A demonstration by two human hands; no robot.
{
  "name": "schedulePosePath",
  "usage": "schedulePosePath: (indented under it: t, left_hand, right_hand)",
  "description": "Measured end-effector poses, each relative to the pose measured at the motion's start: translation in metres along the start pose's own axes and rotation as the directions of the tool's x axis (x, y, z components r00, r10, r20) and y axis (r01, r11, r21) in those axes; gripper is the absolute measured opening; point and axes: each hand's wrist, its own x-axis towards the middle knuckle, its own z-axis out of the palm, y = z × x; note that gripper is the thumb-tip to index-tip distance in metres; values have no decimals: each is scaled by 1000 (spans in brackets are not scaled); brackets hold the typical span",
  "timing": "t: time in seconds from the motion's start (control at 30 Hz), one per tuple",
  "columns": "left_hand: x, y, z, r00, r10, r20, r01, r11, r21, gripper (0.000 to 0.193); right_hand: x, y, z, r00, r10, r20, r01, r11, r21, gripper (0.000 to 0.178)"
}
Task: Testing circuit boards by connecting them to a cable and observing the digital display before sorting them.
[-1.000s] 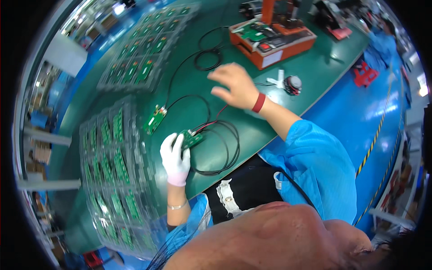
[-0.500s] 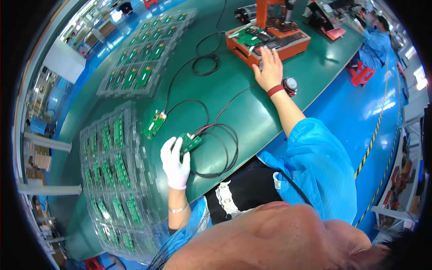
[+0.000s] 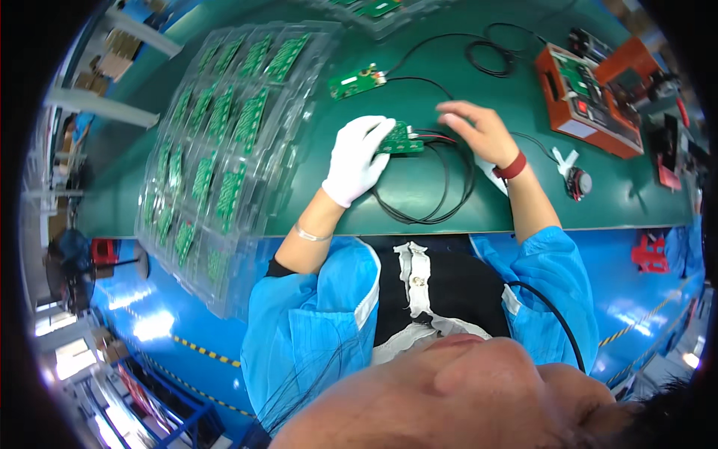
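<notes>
My left hand (image 3: 359, 157), in a white glove, grips a green circuit board (image 3: 404, 142) by its left side. Red and black wires (image 3: 437, 137) run from a white connector on the board's right edge. My bare right hand (image 3: 486, 135), with a dark red band at the wrist, hovers over the cables to the right of the board. Its thumb and fingers are apart, and nothing shows in them. Below that palm lies a white strip-like thing (image 3: 491, 176), partly hidden. Farther off, a second green board (image 3: 357, 81) lies on the table, plugged to a black cable.
Clear plastic trays (image 3: 288, 168) of green boards cover the left side, over the table's front edge. Another tray (image 3: 385, 28) is at the back. An orange fixture (image 3: 591, 133) stands right, near a small round speaker-like part (image 3: 580, 183). Black cable (image 3: 410, 219) loops near the front edge.
My right hand has come away from the orange fixture and back toward the board in my left hand. The view has turned, so the trays and table appear shifted.
</notes>
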Motion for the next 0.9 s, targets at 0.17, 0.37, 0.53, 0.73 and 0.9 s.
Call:
schedulePosePath:
  t: [0.17,0.37,0.53,0.73,0.9]
  left_hand:
    - [1,-1,2,999,44,-3,-44,999,-15,61]
    - [3,-2,-4,978,-114,-173,91,987,-132,54]
    - [-8,-29,-7,789,-615,3,518,662,-541,41]
    - [0,-12,-17,660,-718,220,675,440,-592,33]
    - [-2,-16,-12,688,-697,202,645,460,-610,32]
  right_hand:
    - [-3,0,39,978,-34,207,1,987,158,17]
    - [-10,16,40,984,-30,174,-9,976,218,16]
    - [-12,21,38,988,40,147,-81,955,286,17]
    - [-12,24,37,986,29,167,-76,956,283,17]
    - [-12,25,38,990,18,142,-58,957,284,15]
